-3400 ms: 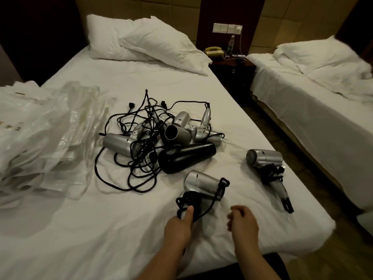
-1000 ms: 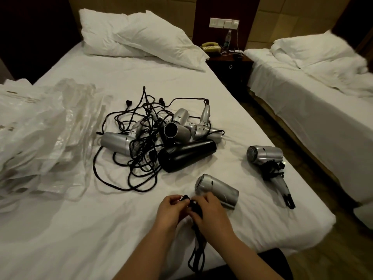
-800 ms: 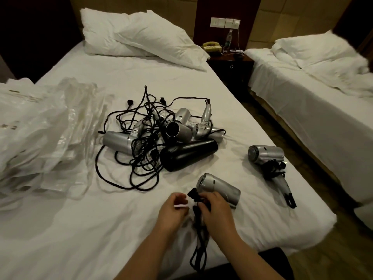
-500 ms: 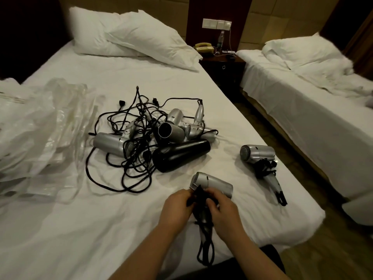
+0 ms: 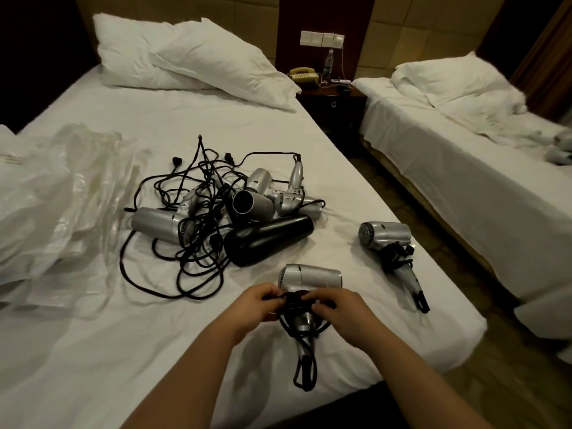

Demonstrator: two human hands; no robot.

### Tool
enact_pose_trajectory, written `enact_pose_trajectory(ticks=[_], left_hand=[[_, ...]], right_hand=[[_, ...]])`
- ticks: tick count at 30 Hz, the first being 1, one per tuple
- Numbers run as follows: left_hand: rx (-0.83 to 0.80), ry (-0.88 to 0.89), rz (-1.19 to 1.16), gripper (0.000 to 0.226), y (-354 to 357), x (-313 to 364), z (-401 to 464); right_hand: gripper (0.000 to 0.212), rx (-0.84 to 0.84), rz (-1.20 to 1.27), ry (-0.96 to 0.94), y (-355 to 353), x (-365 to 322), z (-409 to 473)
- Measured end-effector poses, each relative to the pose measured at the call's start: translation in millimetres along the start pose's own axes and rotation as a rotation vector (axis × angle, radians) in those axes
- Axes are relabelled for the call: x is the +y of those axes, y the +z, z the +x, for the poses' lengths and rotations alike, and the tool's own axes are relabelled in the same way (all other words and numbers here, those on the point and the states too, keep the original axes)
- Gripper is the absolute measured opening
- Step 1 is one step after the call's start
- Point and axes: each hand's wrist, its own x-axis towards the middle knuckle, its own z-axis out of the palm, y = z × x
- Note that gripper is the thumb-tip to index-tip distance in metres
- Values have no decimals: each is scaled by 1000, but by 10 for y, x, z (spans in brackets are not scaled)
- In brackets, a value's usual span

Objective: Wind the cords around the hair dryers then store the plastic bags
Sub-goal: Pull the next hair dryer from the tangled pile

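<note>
Your left hand [image 5: 258,305] and right hand [image 5: 337,308] pinch the cord [image 5: 305,360] at the silver dryer [image 5: 311,278]'s handle, fingers curled, keeping the wraps tight.

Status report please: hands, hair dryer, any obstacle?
Both hands, left and right, grip cord on silver hair dryer. Cord tail loose. Tangled pile waits behind, not in the way.

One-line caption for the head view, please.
Both hands, left hand and right hand, wind a black cord around a silver hair dryer on a white bed.
</note>
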Motion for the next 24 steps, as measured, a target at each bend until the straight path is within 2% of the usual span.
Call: enact_pose_trajectory(ticks=[3,6,10,12,16,18,19,24], left_hand=[[18,-4,-11,13,31,1,-18],[77,41,81,11,84,11,-34],[163,74,44,14,72,7,-93],[188,80,44,16,63,6,-108],[223,28,45,13,23,-51,-124],[246,4,50,12,-7,-103,-138],[248,-1,48,13,-14,-120,-145],[205,-113,-155,17,28,-61,-149]], right_hand=[[31,18,-137,-40,60,-48,7],[40,87,-322,-91,189,-47,35],[24,366,-485,-311,392,41,1],[28,507,-469,-384,491,129,5],[28,456,-574,-399,643,158,43],[45,390,-659,-386,708,144,56],[47,389,-662,-359,722,125,56],[43,512,-609,-346,744,39,138]])
